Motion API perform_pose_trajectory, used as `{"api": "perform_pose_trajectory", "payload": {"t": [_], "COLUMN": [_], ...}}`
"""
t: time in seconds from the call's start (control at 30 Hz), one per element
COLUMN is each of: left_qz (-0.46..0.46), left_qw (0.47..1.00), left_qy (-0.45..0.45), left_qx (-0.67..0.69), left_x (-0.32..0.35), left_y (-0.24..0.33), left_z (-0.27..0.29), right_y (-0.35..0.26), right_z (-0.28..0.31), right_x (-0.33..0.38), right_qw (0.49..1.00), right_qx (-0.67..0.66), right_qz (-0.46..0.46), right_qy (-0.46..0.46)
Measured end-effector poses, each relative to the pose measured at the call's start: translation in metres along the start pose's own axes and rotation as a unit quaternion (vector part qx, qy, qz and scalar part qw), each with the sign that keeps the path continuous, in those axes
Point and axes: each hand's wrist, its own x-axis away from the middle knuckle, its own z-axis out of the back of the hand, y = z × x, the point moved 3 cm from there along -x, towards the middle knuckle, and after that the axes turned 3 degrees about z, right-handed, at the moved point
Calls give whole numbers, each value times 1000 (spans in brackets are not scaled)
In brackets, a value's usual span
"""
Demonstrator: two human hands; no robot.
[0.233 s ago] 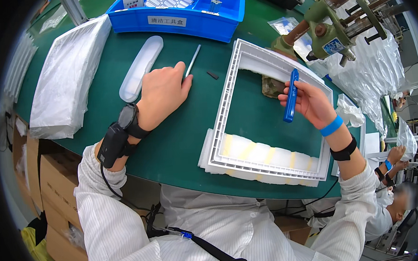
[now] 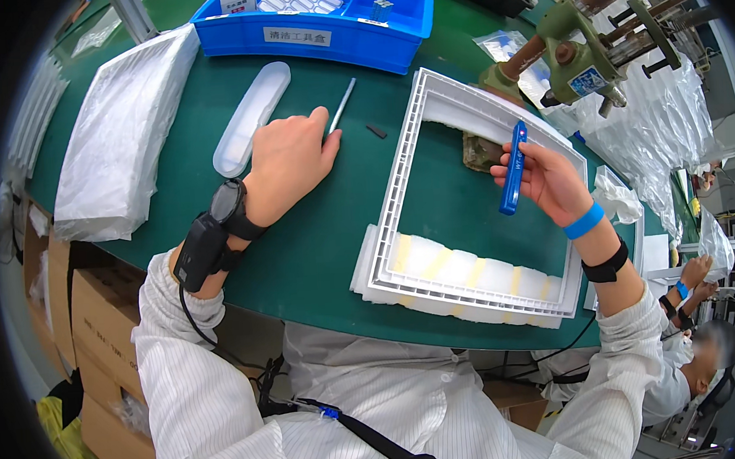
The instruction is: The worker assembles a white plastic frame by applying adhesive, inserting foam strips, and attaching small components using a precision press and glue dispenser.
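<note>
My left hand [image 2: 292,162] is over the green table with its fingers closed. A thin grey rod [image 2: 343,101] sticks out from between the thumb and forefinger; its lower end is hidden there. Just left of that hand lies a long translucent plastic case [image 2: 247,123] with rounded ends. A small black piece [image 2: 376,131] lies to its right. My right hand [image 2: 545,176] grips a blue pen-shaped tool [image 2: 512,174], held nearly upright above a white rectangular plastic frame [image 2: 398,177]. White foam padding [image 2: 445,263] runs along the frame's near side.
A blue divided bin [image 2: 305,38] stands at the back. White wrapped parts [image 2: 126,135] lie on the left. A green metal press [image 2: 563,49] rises behind the frame, its base [image 2: 482,152] showing through the opening. Clear plastic sheeting [image 2: 646,103] and another person [image 2: 675,370] are at right.
</note>
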Motion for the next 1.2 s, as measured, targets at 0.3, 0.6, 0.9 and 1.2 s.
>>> {"api": "perform_pose_trajectory", "payload": {"t": [0.3,0.6,0.9,1.2], "left_qz": [-3,-55,-44,-43], "left_qw": [1000,993,996,996], "left_qy": [9,82,61,55], "left_qx": [18,60,52,57], "left_x": [0,2,1,3], "left_y": [0,2,-1,2], "left_z": [1,1,-1,-1], "right_y": [-14,-17,-14,-13], "right_z": [-55,-83,-85,-84], "right_x": [28,6,-5,-4], "right_qw": [958,898,898,900], "right_qx": [205,340,347,337], "right_qz": [-21,17,13,25], "right_qy": [-199,-279,-269,-274]}}
